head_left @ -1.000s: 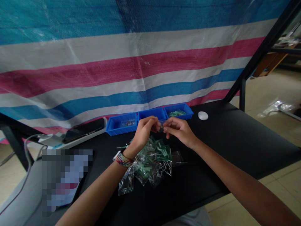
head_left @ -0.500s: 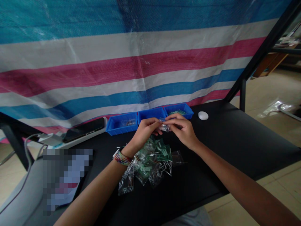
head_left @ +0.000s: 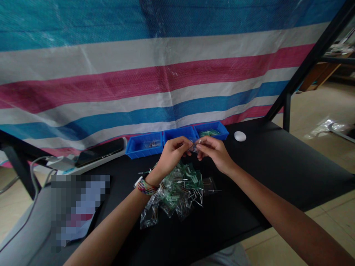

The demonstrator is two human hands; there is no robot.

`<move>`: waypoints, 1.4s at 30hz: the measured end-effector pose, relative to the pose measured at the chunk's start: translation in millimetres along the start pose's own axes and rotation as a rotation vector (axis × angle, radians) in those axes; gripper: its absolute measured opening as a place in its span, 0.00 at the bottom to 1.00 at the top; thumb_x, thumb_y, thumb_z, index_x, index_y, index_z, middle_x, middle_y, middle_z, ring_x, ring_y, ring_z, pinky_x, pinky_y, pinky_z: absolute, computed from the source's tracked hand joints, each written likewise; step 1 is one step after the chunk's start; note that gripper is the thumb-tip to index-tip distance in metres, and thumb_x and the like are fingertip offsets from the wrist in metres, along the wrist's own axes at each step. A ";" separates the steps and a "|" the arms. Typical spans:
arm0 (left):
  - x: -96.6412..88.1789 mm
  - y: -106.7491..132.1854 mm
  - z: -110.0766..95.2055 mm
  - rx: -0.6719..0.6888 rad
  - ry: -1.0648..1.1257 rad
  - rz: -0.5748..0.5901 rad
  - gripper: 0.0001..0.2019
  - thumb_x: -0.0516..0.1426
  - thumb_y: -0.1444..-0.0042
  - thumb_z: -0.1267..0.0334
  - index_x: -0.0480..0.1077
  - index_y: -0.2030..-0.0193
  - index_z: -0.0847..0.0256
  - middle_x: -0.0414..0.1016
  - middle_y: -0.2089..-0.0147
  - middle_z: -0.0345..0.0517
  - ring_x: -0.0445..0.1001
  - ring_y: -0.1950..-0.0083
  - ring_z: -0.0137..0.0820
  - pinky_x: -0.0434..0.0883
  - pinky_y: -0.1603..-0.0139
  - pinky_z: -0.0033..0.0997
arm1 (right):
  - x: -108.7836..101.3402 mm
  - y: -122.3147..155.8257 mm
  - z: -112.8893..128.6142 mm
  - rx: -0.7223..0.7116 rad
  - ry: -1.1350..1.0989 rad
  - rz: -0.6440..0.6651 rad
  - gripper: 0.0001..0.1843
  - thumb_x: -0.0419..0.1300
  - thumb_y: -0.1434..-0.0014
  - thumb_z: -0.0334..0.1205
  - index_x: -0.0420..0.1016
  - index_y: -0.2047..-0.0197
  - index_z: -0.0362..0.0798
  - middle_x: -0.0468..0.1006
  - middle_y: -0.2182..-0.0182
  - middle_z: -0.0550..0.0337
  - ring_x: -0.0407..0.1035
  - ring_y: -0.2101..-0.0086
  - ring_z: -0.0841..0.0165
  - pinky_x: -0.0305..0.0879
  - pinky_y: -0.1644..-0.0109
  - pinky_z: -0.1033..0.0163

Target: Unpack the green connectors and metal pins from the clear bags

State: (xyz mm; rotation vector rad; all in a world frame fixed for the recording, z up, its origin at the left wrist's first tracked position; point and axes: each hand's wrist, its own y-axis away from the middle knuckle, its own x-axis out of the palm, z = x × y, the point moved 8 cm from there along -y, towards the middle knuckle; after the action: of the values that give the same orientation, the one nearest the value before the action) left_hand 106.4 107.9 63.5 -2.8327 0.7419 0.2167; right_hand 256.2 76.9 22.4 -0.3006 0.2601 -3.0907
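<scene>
Between both hands, just in front of the blue bins, is a small clear plastic bag (head_left: 194, 147), mostly covered by fingers; its contents cannot be made out. My left hand (head_left: 176, 150), with a woven band at the wrist, pinches the bag's left side. On the other side my right hand (head_left: 213, 150) grips it between thumb and fingers. Below them lies a heap of small clear and green plastic bags (head_left: 177, 188) with screws and green pieces. Some loose screws (head_left: 198, 195) show at the heap's right side.
Three blue bins stand in a row: the left bin (head_left: 135, 151) holds bagged screws, the middle bin (head_left: 172, 133) is partly hidden, the right bin (head_left: 224, 133) holds green pieces. A white mouse (head_left: 240, 136), a phone (head_left: 100, 153) on a power strip and a blurred packet (head_left: 83, 210) lie around.
My right hand's fingers have curled down around the bag, and the bag is now more covered. The left hand stays nearly in place; the heap looks the same.
</scene>
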 end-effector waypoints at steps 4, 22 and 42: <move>-1.6 0.0 2.1 -0.001 -0.057 -0.012 0.16 0.61 0.37 0.51 0.75 0.70 0.60 0.77 0.71 0.44 0.76 0.69 0.30 0.68 0.68 0.28 | -1.0 -1.0 -0.1 -0.032 0.004 -0.027 0.19 0.77 0.45 0.52 0.78 0.62 0.49 0.79 0.73 0.64 0.74 0.76 0.70 0.75 0.71 0.64; -14.5 -2.9 19.9 -0.278 0.008 0.140 0.12 0.62 0.40 0.56 0.80 0.66 0.62 0.84 0.62 0.51 0.80 0.66 0.30 0.73 0.63 0.29 | 16.1 20.9 45.3 -0.605 0.575 -0.045 0.07 0.65 0.32 0.35 0.84 0.53 0.54 0.83 0.52 0.53 0.79 0.51 0.59 0.78 0.45 0.49; -161.9 12.2 -33.2 -0.216 -1.194 -0.525 0.14 0.58 0.37 0.58 0.83 0.52 0.59 0.84 0.52 0.62 0.80 0.54 0.51 0.70 0.56 0.46 | 36.7 20.2 -19.6 -0.189 0.930 0.326 0.06 0.67 0.40 0.28 0.78 0.63 0.49 0.77 0.58 0.55 0.71 0.54 0.59 0.67 0.45 0.52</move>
State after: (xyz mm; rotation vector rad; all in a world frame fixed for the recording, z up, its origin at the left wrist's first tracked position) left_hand -36.3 165.4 124.9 -2.2747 -0.2877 1.7036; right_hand 216.6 58.6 7.0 1.0799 0.5364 -2.6386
